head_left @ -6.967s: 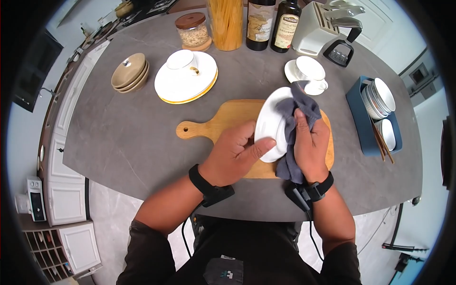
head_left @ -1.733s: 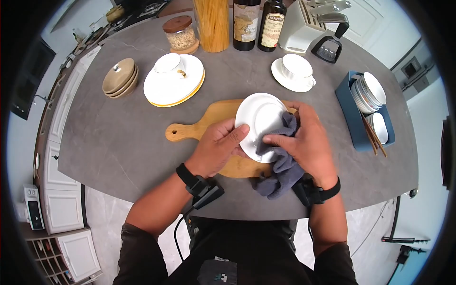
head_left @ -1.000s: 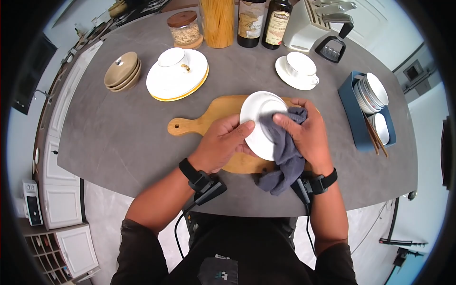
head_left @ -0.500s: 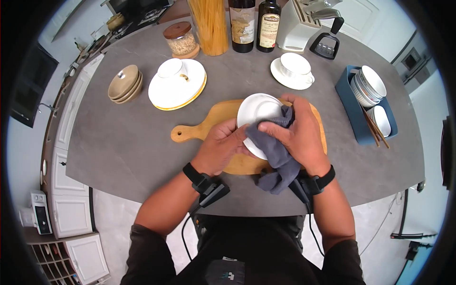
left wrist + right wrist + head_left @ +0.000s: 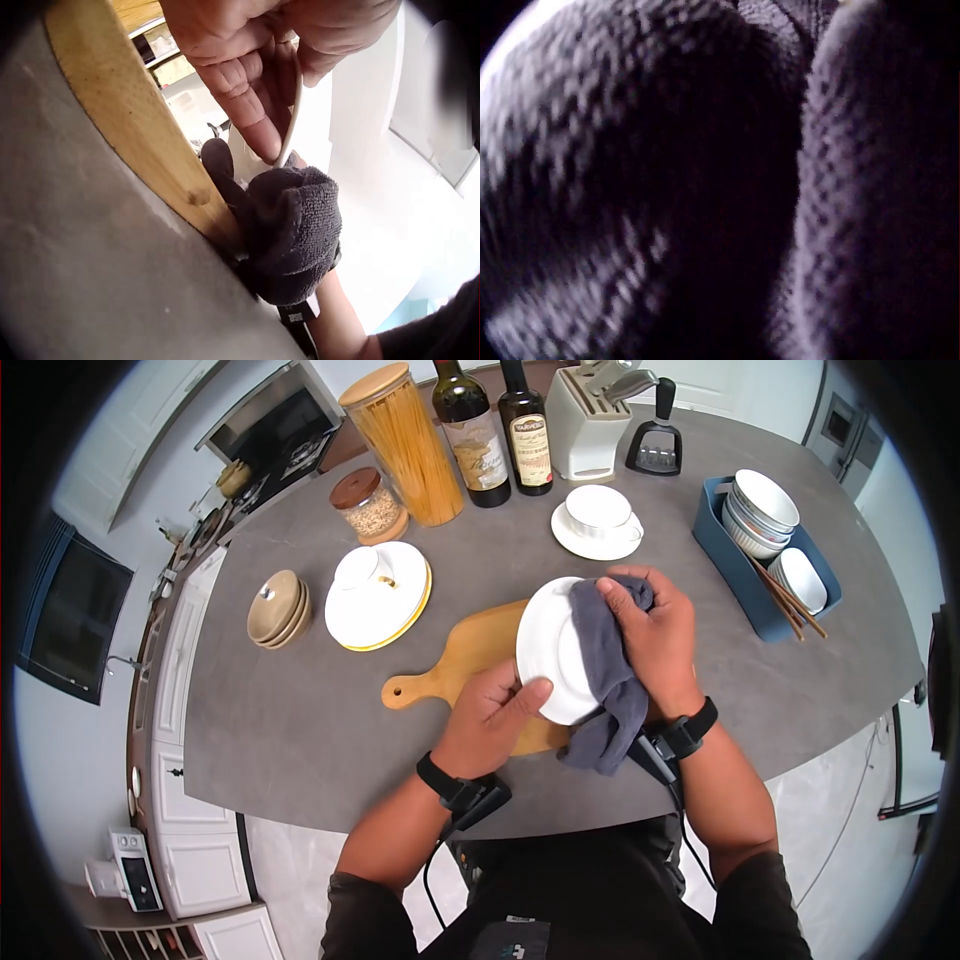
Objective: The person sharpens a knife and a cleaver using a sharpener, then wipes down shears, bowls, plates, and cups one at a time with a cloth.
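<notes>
A small white saucer [image 5: 545, 650] is held tilted above the wooden cutting board [image 5: 475, 650]. My left hand [image 5: 492, 715] pinches its lower left rim, thumb on the face and fingers behind. My right hand [image 5: 662, 635] grips a dark grey cloth [image 5: 603, 645] over the saucer's right side, thumb on the near face. The cloth's lower end hangs down past the saucer. In the left wrist view, the saucer's thin edge [image 5: 294, 116] shows between my left thumb and fingers, with the bunched cloth [image 5: 296, 232] below it. Dark cloth folds [image 5: 570, 135] fill the right wrist view.
A cup on a saucer [image 5: 598, 525] stands beyond the board. Stacked plates [image 5: 375, 615] with a cup and brown bowls [image 5: 277, 605] are at left. A blue bin [image 5: 735, 565] holds bowls and chopsticks at right. Bottles [image 5: 527, 445], jars and a knife block [image 5: 588, 430] line the back.
My right hand has wiped the cloth across the saucer's face and is now at its upper right side. The saucer has turned more sideways. The head view has shifted, showing more at the back.
</notes>
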Motion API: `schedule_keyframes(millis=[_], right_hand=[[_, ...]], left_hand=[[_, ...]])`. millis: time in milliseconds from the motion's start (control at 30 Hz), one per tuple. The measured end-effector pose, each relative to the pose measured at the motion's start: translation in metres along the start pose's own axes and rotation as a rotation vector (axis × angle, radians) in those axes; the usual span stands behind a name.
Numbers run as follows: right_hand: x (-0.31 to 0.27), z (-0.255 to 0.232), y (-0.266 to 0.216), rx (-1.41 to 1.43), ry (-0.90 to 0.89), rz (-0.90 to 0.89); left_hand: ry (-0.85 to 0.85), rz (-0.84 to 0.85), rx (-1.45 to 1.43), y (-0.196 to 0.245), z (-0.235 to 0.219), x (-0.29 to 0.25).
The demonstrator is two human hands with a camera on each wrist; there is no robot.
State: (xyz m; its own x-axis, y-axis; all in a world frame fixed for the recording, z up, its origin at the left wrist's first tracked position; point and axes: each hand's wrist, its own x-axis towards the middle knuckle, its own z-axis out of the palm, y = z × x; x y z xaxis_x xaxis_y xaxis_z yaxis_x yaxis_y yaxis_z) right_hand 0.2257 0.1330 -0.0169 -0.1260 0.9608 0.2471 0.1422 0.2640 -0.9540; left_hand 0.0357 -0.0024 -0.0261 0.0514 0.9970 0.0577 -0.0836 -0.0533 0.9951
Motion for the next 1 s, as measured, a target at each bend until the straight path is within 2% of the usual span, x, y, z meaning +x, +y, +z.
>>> schedule_keyframes(millis=[67, 100, 167, 233, 300, 333, 400, 433, 533, 567, 633, 700, 767, 833, 900, 933, 1000], right_hand=[[-0.009, 0.003, -0.018, -0.148, 0.059, -0.394], [-0.010, 0.004, -0.025, -0.151, 0.058, -0.395], [-0.014, 0.010, -0.039, -0.217, -0.133, -0.826], [-0.013, 0.016, -0.041, -0.223, -0.162, -0.871], [-0.005, 0.020, -0.036, -0.146, -0.198, -0.741], [-0.005, 0.019, -0.036, -0.145, -0.200, -0.744], [-0.004, 0.014, -0.035, 0.130, -0.268, -0.208], [-0.001, 0.011, -0.029, 0.130, -0.266, -0.211], [0.008, 0.003, -0.007, 0.118, -0.242, -0.021], [0.010, -0.001, -0.002, 0.125, -0.238, -0.027], [0.012, -0.006, 0.012, 0.073, -0.254, 0.099], [0.007, -0.001, 0.019, 0.116, -0.224, 0.073], [-0.002, 0.008, 0.018, 0.158, -0.203, 0.047], [-0.014, 0.019, 0.013, 0.166, -0.220, 0.003], [-0.020, 0.022, 0.008, 0.169, -0.272, -0.010], [-0.021, 0.026, 0.011, 0.241, -0.289, 0.019], [-0.021, 0.026, 0.013, 0.311, -0.311, 0.046]], left_hand=[[-0.022, 0.038, 0.042, 0.003, 0.004, -0.001], [-0.039, 0.071, 0.086, 0.003, 0.004, -0.003], [-0.047, 0.106, 0.139, 0.001, 0.003, -0.006], [-0.048, 0.161, 0.201, 0.000, 0.002, -0.007], [-0.063, 0.136, 0.174, 0.005, 0.003, -0.006], [-0.078, 0.114, 0.146, 0.009, 0.004, -0.006], [-0.084, 0.096, 0.124, 0.013, 0.005, -0.006], [-0.093, 0.075, 0.102, 0.014, 0.006, -0.007], [-0.034, 0.121, 0.135, 0.011, 0.005, -0.007], [-0.037, 0.125, 0.143, 0.011, 0.004, -0.006], [0.076, 0.165, 0.118, 0.008, 0.001, -0.007], [0.111, 0.200, 0.086, 0.004, -0.002, -0.003], [0.222, 0.226, -0.018, 0.003, -0.001, 0.000], [0.249, 0.242, 0.018, 0.006, 0.004, 0.001], [0.330, 0.353, 0.221, 0.011, 0.009, 0.004], [0.332, 0.357, 0.225, 0.017, 0.010, 0.003], [0.332, 0.438, 0.778, 0.027, 0.014, 0.002]])
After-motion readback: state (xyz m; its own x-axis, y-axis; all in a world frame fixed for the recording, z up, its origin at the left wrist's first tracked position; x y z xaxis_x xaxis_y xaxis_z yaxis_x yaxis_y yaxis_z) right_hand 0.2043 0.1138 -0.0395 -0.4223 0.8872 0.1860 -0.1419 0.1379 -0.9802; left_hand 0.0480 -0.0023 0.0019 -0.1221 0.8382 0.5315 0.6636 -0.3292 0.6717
